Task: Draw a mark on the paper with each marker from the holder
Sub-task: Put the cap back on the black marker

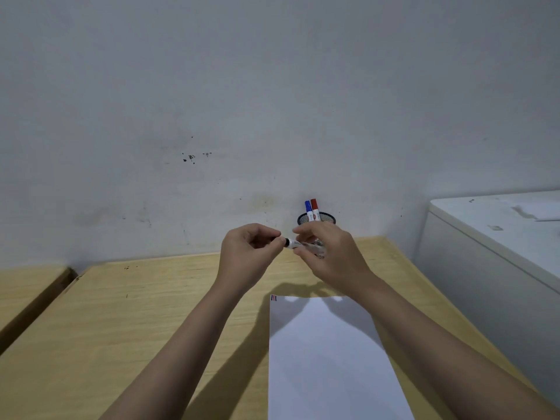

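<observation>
A person's two bare forearms reach forward over a pale wooden desk point(151, 313) set against a scuffed white wall point(212, 116). The left hand point(247, 253) is curled closed around a black cap point(274, 238), of which only a dark sliver shows. The right hand point(330, 256) pinches the white barrel of a black marker point(295, 244) between thumb and fingers. Cap and barrel meet between the hands, above the desk. Whether the cap is going on or coming off cannot be told.

Behind the hands, by the wall, stands a black mesh holder point(328, 219) with a blue marker point(309, 211) and a red marker point(315, 210) upright in it, caps up. A white sheet of paper point(327, 359) lies on the desk nearer the person, under the right forearm. Its far left corner carries three short strokes point(274, 297) that look black, blue and red, so the drawing seems done.

Risks from here: the bare tip, if exposed, could stain fingers. A cap pushed on crooked might not seat, and the marker would dry out. The right hand is close to the light holder, and a careless return could tip it over.

Each marker barrel bears a printed label, too small to read. No brand is legible. A white cabinet point(485, 253) stands at right.
</observation>
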{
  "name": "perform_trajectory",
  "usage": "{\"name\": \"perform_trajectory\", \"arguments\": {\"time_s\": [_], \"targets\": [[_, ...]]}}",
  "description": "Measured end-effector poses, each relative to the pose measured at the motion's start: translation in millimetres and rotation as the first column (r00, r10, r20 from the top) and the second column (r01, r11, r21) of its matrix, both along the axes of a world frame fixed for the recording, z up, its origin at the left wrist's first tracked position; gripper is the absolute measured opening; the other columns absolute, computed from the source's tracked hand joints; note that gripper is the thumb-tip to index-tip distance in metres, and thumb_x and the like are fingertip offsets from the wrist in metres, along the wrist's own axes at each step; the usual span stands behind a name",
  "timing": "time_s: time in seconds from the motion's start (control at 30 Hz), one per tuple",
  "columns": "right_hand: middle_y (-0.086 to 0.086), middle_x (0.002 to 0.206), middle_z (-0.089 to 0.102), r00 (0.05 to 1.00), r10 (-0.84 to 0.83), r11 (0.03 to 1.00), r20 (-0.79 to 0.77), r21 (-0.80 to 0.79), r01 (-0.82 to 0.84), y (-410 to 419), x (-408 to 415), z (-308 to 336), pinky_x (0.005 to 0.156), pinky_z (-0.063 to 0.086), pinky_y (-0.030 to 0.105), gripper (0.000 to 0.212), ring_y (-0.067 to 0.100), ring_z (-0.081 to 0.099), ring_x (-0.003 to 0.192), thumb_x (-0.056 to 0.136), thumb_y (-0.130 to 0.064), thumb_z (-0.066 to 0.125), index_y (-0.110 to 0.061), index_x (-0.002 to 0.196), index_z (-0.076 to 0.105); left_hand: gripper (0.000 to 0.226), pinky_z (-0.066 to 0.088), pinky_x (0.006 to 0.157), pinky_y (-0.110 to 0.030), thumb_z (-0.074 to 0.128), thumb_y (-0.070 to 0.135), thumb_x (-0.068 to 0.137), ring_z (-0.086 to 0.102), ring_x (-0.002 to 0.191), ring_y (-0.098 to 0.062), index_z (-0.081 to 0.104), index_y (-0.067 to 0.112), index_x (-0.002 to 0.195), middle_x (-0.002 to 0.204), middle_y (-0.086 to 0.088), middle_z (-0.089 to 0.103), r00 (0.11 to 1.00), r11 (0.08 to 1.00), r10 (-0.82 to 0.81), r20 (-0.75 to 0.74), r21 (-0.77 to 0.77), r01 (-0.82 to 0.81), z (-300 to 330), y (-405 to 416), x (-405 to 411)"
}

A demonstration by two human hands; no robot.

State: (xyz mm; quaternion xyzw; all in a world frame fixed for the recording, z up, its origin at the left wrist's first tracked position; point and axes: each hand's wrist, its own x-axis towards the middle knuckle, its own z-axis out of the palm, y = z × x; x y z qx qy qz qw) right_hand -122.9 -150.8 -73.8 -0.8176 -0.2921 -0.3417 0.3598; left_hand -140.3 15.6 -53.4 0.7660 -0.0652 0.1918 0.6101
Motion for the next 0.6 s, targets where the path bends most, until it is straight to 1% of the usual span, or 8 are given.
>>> {"name": "perform_trajectory", "arguments": {"time_s": [0.07, 0.13, 0.23, 0.3, 0.4, 0.43, 0.5, 0.6], "targets": [[0.001, 0.084, 0.069, 0.999, 0.015, 0.999, 0.041, -0.052, -0.013, -2, 3, 0, 0.073, 0.054, 0.036, 0.031, 0.012, 0.062, 0.079, 0.077, -0.015, 0.07, -0.012, 0.107, 0.063, 0.007, 0.057, 0.075, -0.034, 0.072, 0.013, 0.075, 0.07, 0.078, -0.028, 0.072, 0.009, 0.081, 0.075, -0.013, 0.074, 1.0, 1.0, -0.01, 0.007, 0.001, 0.01, 2, -2, 5], [0.001, 0.085, 0.066, 0.999, 0.029, 0.996, 0.046, -0.087, -0.025, -3, 6, -2, 0.071, 0.051, 0.031, 0.035, 0.009, 0.059, 0.077, 0.078, -0.014, 0.067, -0.015, 0.113, 0.061, 0.009, 0.057, 0.075, -0.033, 0.072, 0.013, 0.076, 0.07, 0.076, -0.027, 0.071, 0.009, 0.083, 0.077, -0.014, 0.074, 1.0, 1.0, -0.026, 0.014, -0.004, 0.026, 2, -4, 11], [0.004, 0.087, 0.063, 0.999, 0.048, 0.996, 0.019, -0.081, -0.046, -6, 13, -1, 0.069, 0.051, 0.033, 0.042, 0.015, 0.058, 0.077, 0.083, -0.015, 0.062, -0.02, 0.124, 0.055, 0.012, 0.056, 0.07, -0.028, 0.071, 0.02, 0.08, 0.071, 0.072, -0.02, 0.071, 0.009, 0.086, 0.077, -0.012, 0.074, 0.999, 0.999, -0.034, 0.034, -0.029, 0.035, -2, -11, 22], [0.007, 0.085, 0.061, 0.999, 0.038, 0.999, 0.028, -0.021, -0.037, -12, 20, 4, 0.07, 0.051, 0.033, 0.048, 0.019, 0.058, 0.074, 0.084, -0.012, 0.061, -0.021, 0.13, 0.052, 0.011, 0.054, 0.065, -0.02, 0.068, 0.026, 0.082, 0.07, 0.071, -0.014, 0.072, 0.015, 0.081, 0.073, -0.005, 0.073, 0.999, 1.0, -0.012, 0.035, -0.015, 0.013, -6, -15, 32], [0.006, 0.082, 0.058, 1.0, -0.013, 0.992, 0.026, 0.128, 0.01, -25, 38, 17, 0.072, 0.054, 0.032, 0.049, 0.015, 0.059, 0.073, 0.083, -0.008, 0.061, -0.022, 0.129, 0.055, 0.011, 0.045, 0.059, -0.011, 0.066, 0.029, 0.083, 0.063, 0.066, -0.002, 0.07, 0.021, 0.076, 0.071, 0.006, 0.07, 1.0, 0.999, 0.022, 0.017, 0.04, -0.023, -15, -21, 53], [0.006, 0.081, 0.058, 0.999, -0.038, 0.985, 0.021, 0.171, 0.034, -30, 45, 21, 0.072, 0.055, 0.032, 0.048, 0.013, 0.059, 0.073, 0.082, -0.007, 0.062, -0.023, 0.127, 0.057, 0.011, 0.045, 0.062, -0.012, 0.066, 0.029, 0.083, 0.062, 0.068, 0.0, 0.07, 0.02, 0.077, 0.074, 0.007, 0.07, 1.0, 0.998, 0.027, 0.01, 0.062, -0.027, -19, -23, 62], [0.006, 0.079, 0.06, 0.996, -0.087, 0.964, 0.008, 0.251, 0.082, -39, 62, 30, 0.073, 0.056, 0.032, 0.046, 0.015, 0.061, 0.071, 0.081, -0.006, 0.063, -0.023, 0.123, 0.058, 0.015, 0.046, 0.069, -0.019, 0.067, 0.031, 0.082, 0.064, 0.081, -0.007, 0.071, 0.017, 0.085, 0.086, 0.004, 0.071, 0.999, 0.993, 0.039, 0.0, 0.111, -0.039, -26, -29, 78], [0.0, 0.075, 0.06, 0.987, -0.163, 0.926, 0.019, 0.349, 0.146, -48, 88, 43, 0.073, 0.057, 0.03, 0.043, 0.016, 0.063, 0.071, 0.08, -0.006, 0.065, -0.022, 0.119, 0.056, 0.03, 0.043, 0.074, -0.023, 0.068, 0.035, 0.08, 0.06, 0.095, -0.013, 0.066, 0.015, 0.102, 0.107, 0.001, 0.065, 0.998, 0.972, 0.06, -0.006, 0.226, -0.057, -34, -40, 103]]}}
